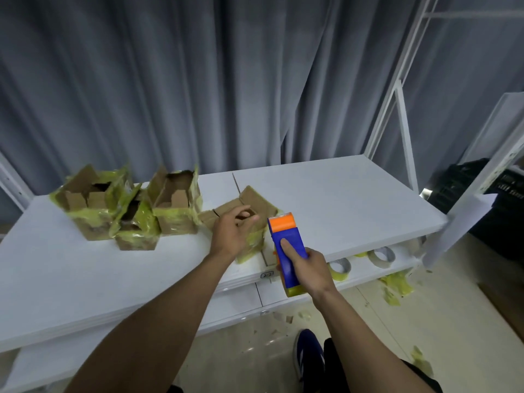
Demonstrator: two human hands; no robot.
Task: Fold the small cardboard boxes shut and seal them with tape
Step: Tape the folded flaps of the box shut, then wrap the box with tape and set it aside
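On the white shelf, my left hand is loose-fingered over the open box, gripping nothing. My right hand is wrapped round the blue-orange tape dispenser just beside it. Other open boxes sit further left.

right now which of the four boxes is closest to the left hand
The rightmost box, standing alone beside the tape dispenser, with the left hand over its open flaps. The other three boxes sit clustered farther left on the shelf.
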